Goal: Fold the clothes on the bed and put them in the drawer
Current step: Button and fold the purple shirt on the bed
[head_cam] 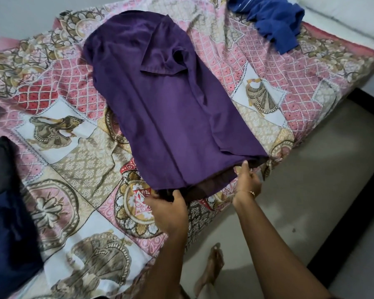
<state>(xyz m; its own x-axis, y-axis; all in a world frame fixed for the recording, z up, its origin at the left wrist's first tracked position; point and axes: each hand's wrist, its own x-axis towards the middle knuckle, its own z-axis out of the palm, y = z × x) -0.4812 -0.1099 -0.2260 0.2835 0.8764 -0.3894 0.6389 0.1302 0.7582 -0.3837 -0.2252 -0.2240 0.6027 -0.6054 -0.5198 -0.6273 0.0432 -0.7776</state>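
A purple shirt [160, 100] lies lengthwise on the patterned bedspread [69, 152], its sides folded inward and one sleeve laid across the chest. My left hand [171, 210] grips the near hem at its left corner, with the fingers tucked under the cloth. My right hand [247, 180] pinches the hem at its right corner, close to the bed's edge. A crumpled blue garment [274, 20] sits at the far right of the bed. Dark navy clothing [7, 212] lies at the left edge of the view.
The bed's right edge drops to a pale tiled floor [324, 173] with a dark strip along it. My bare foot [212, 268] stands on the floor by the bed. A white surface [354, 16] shows at the far right corner.
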